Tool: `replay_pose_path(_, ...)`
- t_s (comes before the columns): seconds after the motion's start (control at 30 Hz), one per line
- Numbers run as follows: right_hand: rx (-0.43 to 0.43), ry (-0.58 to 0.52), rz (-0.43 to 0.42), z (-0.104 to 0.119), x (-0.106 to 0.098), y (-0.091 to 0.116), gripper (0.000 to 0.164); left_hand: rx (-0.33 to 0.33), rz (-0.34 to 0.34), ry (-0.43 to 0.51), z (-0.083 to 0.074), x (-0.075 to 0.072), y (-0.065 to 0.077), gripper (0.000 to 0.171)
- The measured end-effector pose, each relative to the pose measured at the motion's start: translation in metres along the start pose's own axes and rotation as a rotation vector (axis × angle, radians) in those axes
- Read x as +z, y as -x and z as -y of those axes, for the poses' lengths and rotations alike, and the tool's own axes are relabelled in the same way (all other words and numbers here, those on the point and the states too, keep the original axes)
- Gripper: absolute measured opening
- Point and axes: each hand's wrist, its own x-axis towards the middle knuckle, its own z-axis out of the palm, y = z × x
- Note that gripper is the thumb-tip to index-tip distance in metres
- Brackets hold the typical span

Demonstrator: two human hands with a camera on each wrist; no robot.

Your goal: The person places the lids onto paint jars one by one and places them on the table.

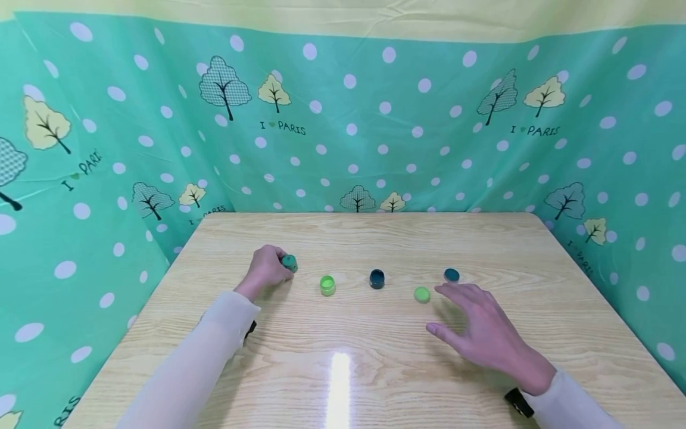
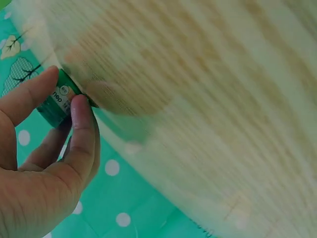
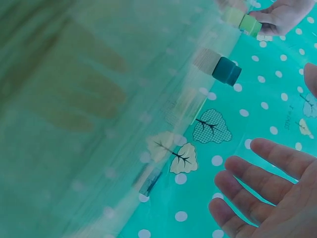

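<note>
At the left of the table my left hand (image 1: pixel 270 265) pinches a small green jar (image 1: pixel 289 263) between thumb and fingers. A printed label shows on this jar in the left wrist view, where the left hand (image 2: pixel 54 148) grips its sides. To the right stand a light green jar (image 1: pixel 327 285) and a dark teal jar (image 1: pixel 377 279), both without lids. My right hand (image 1: pixel 485 330) is spread and holds nothing, its fingertips close by a light green lid (image 1: pixel 422 294) and a teal lid (image 1: pixel 452 274) lying flat.
A light wood-grain table (image 1: pixel 343 238) bears everything, with a bright light reflection near its front. Behind and at both sides hangs a green curtain (image 1: pixel 332 149) with white dots and printed trees. Dark bands (image 1: pixel 518 403) sit at the wrists.
</note>
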Motion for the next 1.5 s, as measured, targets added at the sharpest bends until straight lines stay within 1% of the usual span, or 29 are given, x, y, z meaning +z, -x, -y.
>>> replay_pose_path(0.1, -0.008, 0.001, -0.006, 0.000, 0.001, 0.000, 0.071, 0.015, -0.008, -0.017, 0.000, 0.001, 0.003, 0.051)
replay_pose_path(0.17, -0.014, 0.002, -0.009, -0.001, 0.001, -0.001, 0.071, 0.032, -0.033, -0.036, -0.002, 0.002, 0.007, 0.059)
replay_pose_path(0.23, -0.018, 0.003, -0.012, -0.001, 0.001, -0.001, 0.072, 0.057, -0.070, -0.062, -0.004, 0.003, 0.011, 0.064)
replay_pose_path(0.3, -0.018, 0.007, -0.012, -0.001, 0.001, -0.001, 0.072, 0.085, -0.120, -0.088, -0.007, 0.005, 0.015, 0.061)
replay_pose_path(0.4, -0.021, 0.010, -0.013, -0.002, 0.001, -0.001, 0.072, 0.134, -0.199, -0.113, -0.011, 0.006, 0.021, 0.049)
replay_pose_path(0.53, -0.021, 0.006, -0.013, -0.001, 0.001, -0.001, 0.071, 0.194, -0.275, -0.085, -0.015, 0.007, 0.028, 0.032)
replay_pose_path(0.63, -0.019, 0.001, -0.013, 0.000, 0.000, -0.001, 0.071, 0.227, -0.291, -0.039, -0.016, 0.008, 0.032, 0.027)
replay_pose_path(0.7, -0.018, -0.003, -0.012, 0.000, -0.001, -0.002, 0.070, 0.239, -0.276, 0.002, -0.016, 0.010, 0.034, 0.026)
replay_pose_path(0.77, -0.017, -0.007, -0.012, 0.001, -0.002, -0.002, 0.070, 0.242, -0.244, 0.045, -0.017, 0.011, 0.036, 0.027)
replay_pose_path(0.87, -0.017, -0.012, -0.015, 0.003, -0.002, -0.002, 0.069, 0.234, -0.179, 0.104, -0.019, 0.014, 0.039, 0.032)
replay_pose_path(0.97, -0.017, -0.017, -0.017, 0.004, -0.003, -0.003, 0.069, 0.216, -0.111, 0.136, -0.020, 0.017, 0.041, 0.038)
replay_pose_path(1.07, -0.016, -0.024, -0.016, 0.004, -0.003, -0.003, 0.068, 0.207, -0.048, 0.150, -0.019, 0.020, 0.042, 0.045)
replay_pose_path(1.17, -0.013, -0.028, -0.016, 0.005, -0.003, -0.003, 0.069, 0.211, 0.005, 0.160, -0.019, 0.023, 0.042, 0.051)
replay_pose_path(1.3, -0.006, -0.026, -0.018, 0.005, -0.004, -0.004, 0.068, 0.220, 0.059, 0.181, -0.021, 0.026, 0.042, 0.055)
replay_pose_path(1.5, 0.000, -0.031, -0.013, 0.005, -0.004, -0.004, 0.068, 0.216, 0.121, 0.186, -0.024, 0.030, 0.036, 0.060)
